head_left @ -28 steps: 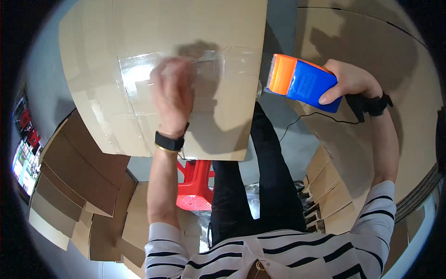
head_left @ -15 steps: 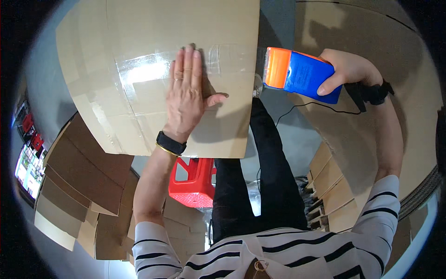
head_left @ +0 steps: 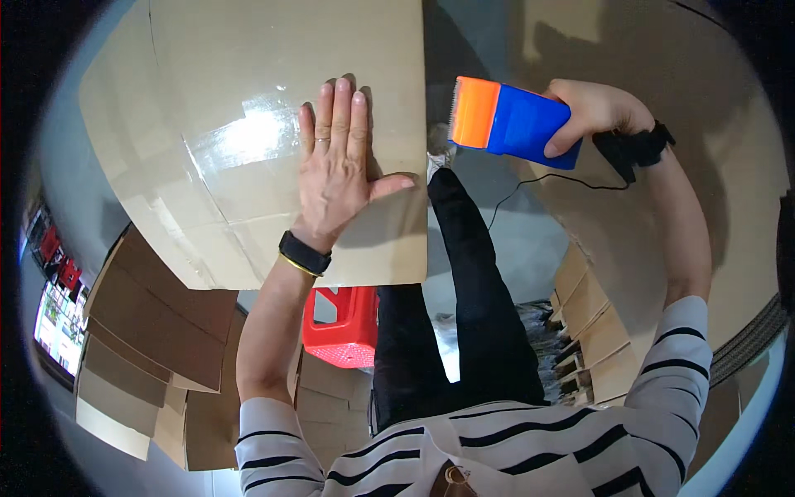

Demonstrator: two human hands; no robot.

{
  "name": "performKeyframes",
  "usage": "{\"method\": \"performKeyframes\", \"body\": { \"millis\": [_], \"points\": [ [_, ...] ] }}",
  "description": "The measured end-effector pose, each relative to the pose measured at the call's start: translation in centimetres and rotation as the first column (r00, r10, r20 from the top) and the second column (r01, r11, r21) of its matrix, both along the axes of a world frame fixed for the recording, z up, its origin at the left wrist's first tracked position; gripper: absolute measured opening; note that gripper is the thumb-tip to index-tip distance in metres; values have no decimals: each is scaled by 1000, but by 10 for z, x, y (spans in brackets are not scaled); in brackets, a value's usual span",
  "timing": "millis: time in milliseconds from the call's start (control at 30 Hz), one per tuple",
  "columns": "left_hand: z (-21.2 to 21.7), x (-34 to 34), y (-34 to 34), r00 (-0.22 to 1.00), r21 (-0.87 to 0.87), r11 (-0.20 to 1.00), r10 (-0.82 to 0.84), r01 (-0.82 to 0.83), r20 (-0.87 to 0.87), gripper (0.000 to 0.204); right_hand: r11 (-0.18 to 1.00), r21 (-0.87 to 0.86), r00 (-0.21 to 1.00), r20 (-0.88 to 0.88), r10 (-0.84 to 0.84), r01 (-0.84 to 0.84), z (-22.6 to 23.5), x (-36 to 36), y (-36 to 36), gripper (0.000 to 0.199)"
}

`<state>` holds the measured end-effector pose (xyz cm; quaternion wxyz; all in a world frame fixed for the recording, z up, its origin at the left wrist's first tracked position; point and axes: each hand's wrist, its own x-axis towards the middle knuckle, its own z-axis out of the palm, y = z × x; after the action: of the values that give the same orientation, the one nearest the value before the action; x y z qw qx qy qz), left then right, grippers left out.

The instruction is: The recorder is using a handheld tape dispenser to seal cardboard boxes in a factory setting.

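My left hand [head_left: 335, 174] lies flat on the top of a large brown cardboard box [head_left: 273, 50], fingers stretched and thumb spread to the right. Beside its fingers, a shiny strip of clear tape [head_left: 240, 137] runs across the cardboard. Off the box's right edge, my right hand [head_left: 600, 108] grips a blue and orange tape dispenser [head_left: 530, 124]. The dispenser's orange end, with its toothed edge, points left toward the box and is apart from it. Its underside and most of my right fingers are hidden.
A red plastic stool [head_left: 341, 340] stands under the box's near edge. Open brown cartons [head_left: 166, 306] are at the left, and a big cardboard sheet [head_left: 662, 215] lies at the right. A thin black cable [head_left: 546, 176] hangs from my right wrist.
The box's right edge and the tape dispenser in my right hand have shifted left in the picture. My left hand stays flat on the cardboard, its fingers a little more spread.
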<state>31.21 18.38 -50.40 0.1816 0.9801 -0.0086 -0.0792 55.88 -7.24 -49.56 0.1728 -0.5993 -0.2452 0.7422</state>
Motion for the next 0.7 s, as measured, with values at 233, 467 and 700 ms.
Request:
{"method": "performKeyframes", "body": {
  "millis": [233,467,700],
  "points": [
    [19,7,-10,992,125,989,-64,77,-108,99,987,-122,994,50,-96,102,14,-14,-9,51],
    [35,17,-12,987,182,979,-62,89,-147,107,986,-70,983,113,-142,151,35,-22,-12,48],
    [56,38,-32,954,350,902,-176,254,-241,108,995,-80,936,351,-29,61,37,-33,-8,41]
  ]
}}
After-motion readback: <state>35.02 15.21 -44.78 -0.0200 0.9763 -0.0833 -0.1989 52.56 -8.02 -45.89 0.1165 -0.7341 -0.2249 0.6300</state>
